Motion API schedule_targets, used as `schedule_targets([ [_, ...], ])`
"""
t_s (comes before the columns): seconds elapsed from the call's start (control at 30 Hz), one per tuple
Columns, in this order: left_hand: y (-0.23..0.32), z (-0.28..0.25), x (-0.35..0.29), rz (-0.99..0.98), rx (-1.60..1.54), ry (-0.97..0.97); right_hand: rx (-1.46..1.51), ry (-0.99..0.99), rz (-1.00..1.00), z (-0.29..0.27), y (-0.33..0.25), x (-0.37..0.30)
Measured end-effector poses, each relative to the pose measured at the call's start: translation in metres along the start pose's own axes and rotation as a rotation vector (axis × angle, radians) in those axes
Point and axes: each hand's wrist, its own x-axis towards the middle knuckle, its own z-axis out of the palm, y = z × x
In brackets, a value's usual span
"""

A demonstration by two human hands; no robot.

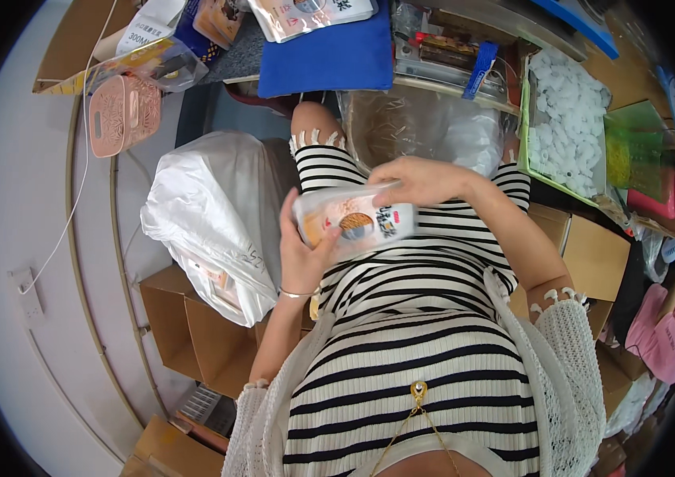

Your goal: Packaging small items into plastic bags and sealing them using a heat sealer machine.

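The left hand (299, 248) covers the left end of the pouch (355, 221), and the right hand (417, 180) hides its top right corner, so the fingertips behind it can't be seen. The picture on the pouch is too small to make out. The white bag (210, 215) hides what's inside it and covers part of the open box (194, 334) below. At the top edge, the blue mat (329, 56) and the packets (309, 14) on it are cut off.
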Motion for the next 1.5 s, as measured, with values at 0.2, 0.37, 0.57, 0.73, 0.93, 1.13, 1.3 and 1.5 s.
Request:
schedule_targets([
  [0.2, -0.017, -0.005, 0.000, 0.157, 0.411, 0.072, -0.336, -0.001, 0.065, 0.013, 0.010, 0.040],
  [0.37, -0.025, -0.001, -0.016, 0.196, 0.582, 0.195, -0.722, 0.044, 0.066, 0.052, 0.016, 0.041],
  [0.57, -0.065, 0.000, -0.044, 0.282, 0.406, 0.297, -1.013, 0.215, -0.471, 0.067, 0.016, 0.022],
  [0.73, -0.081, 0.005, -0.039, 0.510, 0.460, 0.360, -0.602, 0.237, -0.360, 0.090, 0.038, 0.021],
  [0.93, -0.098, 0.002, -0.037, 0.479, 0.323, 0.462, -0.640, 0.423, -0.298, 0.116, 0.027, 0.033],
  [1.13, -0.096, -0.007, -0.026, 0.341, 0.339, 0.422, -0.736, 0.574, -0.321, 0.117, 0.040, 0.065],
  [1.3, -0.089, -0.008, -0.008, 0.151, 0.214, 0.471, -0.761, 0.523, -0.295, 0.104, 0.046, 0.089],
  [1.5, -0.096, -0.025, 0.009, 0.029, 0.119, 0.442, -0.662, 0.378, -0.085, 0.087, 0.025, 0.098],
])
